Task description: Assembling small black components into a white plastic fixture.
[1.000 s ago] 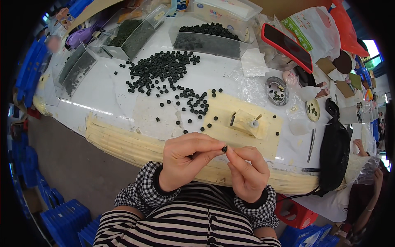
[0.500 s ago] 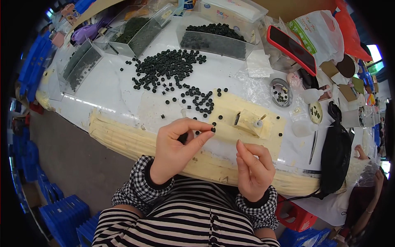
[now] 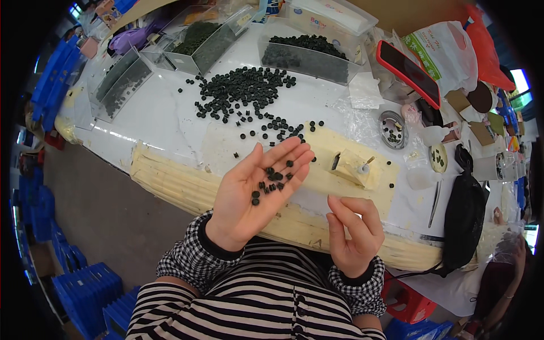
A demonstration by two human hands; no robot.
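Observation:
My left hand [image 3: 241, 195] is turned palm up with its fingers stretched out, holding several small black grooved pieces [image 3: 275, 177] on the palm and fingers. They look like tiny spools. My right hand [image 3: 357, 232] is closed, thumb and fingers drawn together; whether a small thing is between the tips I cannot make out. Beyond it, a cream-coloured block [image 3: 354, 169] with an upright pin [image 3: 369, 161] stands on a yellowish board [image 3: 388, 195]. A large heap of the same black pieces [image 3: 243, 88] covers the table's middle, with loose ones trailing toward my left hand.
Clear bins [image 3: 306, 65] of dark pieces line the back. A red-cased phone [image 3: 408, 73] leans at the back right. Tweezers [image 3: 434, 204], a round dish [image 3: 392, 129] and a black bag [image 3: 460, 212] are on the right. Yellow padding [image 3: 175, 178] covers the front edge.
My left hand has opened from a pinch on one black piece into an upturned palm, showing the pieces in it. My right hand stays nearly in place, and the view has shifted slightly.

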